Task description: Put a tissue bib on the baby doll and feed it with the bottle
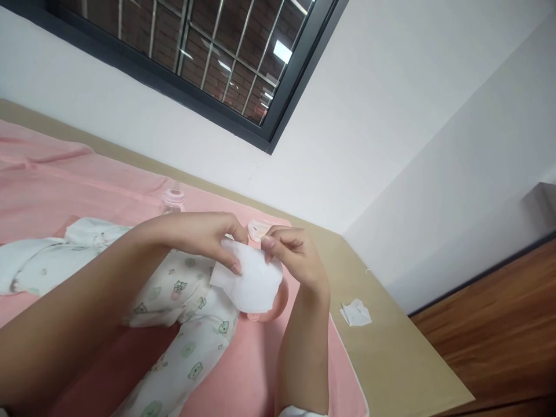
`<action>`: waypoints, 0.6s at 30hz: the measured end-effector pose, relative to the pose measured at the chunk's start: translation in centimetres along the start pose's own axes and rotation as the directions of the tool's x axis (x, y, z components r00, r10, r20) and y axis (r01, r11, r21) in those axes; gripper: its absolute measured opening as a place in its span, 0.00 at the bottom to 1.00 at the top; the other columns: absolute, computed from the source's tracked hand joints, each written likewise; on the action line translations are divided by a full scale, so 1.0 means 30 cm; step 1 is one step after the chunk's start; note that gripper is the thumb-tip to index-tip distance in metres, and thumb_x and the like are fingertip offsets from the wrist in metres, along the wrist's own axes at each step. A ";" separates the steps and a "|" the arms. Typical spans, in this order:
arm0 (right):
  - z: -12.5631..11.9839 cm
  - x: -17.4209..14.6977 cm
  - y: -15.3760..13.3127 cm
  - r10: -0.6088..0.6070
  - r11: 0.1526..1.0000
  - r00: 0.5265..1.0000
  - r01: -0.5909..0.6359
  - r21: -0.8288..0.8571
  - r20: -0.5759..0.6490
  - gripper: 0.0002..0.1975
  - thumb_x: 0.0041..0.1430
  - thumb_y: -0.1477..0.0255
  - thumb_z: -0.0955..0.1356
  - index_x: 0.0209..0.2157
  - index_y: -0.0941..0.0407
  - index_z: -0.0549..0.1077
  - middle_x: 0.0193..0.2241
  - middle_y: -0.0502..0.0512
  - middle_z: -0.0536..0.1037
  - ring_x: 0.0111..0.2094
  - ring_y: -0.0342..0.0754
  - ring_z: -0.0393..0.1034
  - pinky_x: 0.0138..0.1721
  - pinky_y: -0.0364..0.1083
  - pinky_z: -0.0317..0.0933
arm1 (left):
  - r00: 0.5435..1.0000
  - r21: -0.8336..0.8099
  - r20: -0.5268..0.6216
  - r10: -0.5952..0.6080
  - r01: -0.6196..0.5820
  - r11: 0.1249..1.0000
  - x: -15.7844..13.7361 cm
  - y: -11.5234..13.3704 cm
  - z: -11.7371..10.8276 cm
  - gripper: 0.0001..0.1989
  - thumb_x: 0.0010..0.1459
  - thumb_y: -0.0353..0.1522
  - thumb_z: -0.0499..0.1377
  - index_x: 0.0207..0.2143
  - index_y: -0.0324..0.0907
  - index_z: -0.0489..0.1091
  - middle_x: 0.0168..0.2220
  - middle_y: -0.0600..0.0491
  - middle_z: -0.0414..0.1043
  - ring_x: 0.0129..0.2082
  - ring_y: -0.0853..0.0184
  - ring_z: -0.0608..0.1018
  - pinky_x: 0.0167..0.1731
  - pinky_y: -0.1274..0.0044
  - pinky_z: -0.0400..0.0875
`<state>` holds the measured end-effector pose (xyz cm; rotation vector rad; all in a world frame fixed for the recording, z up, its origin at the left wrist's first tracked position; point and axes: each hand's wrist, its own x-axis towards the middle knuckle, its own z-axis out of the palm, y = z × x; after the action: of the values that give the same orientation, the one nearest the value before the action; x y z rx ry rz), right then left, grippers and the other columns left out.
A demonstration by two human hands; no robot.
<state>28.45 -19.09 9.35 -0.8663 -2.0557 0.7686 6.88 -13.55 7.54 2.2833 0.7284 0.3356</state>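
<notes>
A white tissue point(252, 284) is stretched between my two hands, above the head of a baby doll point(281, 301). My left hand point(212, 236) pinches its upper left part, thumb lying over the front. Thumb and fingers of my right hand point(292, 252) close on the upper right edge. Most of the doll's face is hidden behind the tissue; part of the head and an ear show below it. The doll lies on its back in white clothes with green animal prints point(186, 289), on a pink mat point(252, 359).
Behind my left wrist stands a baby bottle point(174, 198) with a pale pink collar. A small white printed item point(257, 229) lies partly hidden beyond my hands. On the tan tabletop point(391, 359) at right rests a crumpled tissue point(356, 313). A wall and a barred window point(226, 58) rise behind.
</notes>
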 end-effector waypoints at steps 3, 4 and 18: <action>-0.007 0.006 0.014 -0.032 0.993 0.999 0.035 0.110 -0.024 0.18 0.58 0.57 0.71 0.24 0.56 0.74 0.27 0.51 0.74 0.32 0.42 0.68 0.36 0.43 0.63 | 0.995 -0.089 -0.047 0.091 -0.095 0.992 -0.008 0.009 -0.005 0.18 0.50 0.47 0.65 0.36 0.45 0.79 0.36 0.56 0.77 0.37 0.65 0.76 0.36 0.80 0.68; -0.009 0.007 0.021 -0.042 0.987 0.999 0.047 0.151 -0.030 0.15 0.57 0.58 0.72 0.26 0.55 0.74 0.30 0.52 0.74 0.34 0.42 0.69 0.36 0.43 0.64 | 0.993 -0.090 -0.067 0.100 -0.106 0.990 -0.012 0.016 -0.007 0.17 0.50 0.47 0.66 0.36 0.45 0.79 0.35 0.56 0.77 0.36 0.66 0.76 0.35 0.80 0.68; 0.006 0.026 0.059 0.042 0.960 0.988 0.000 0.278 -0.146 0.23 0.51 0.62 0.76 0.47 0.50 0.70 0.46 0.53 0.74 0.35 0.42 0.70 0.35 0.43 0.69 | 0.834 0.148 -0.363 0.415 -0.388 0.910 -0.048 0.061 0.013 0.09 0.56 0.41 0.65 0.31 0.45 0.80 0.54 0.53 0.69 0.56 0.61 0.69 0.53 0.77 0.67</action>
<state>28.49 -17.49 8.27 -0.7633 -1.7572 0.9479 6.62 -15.70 8.49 2.4563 0.4366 1.0007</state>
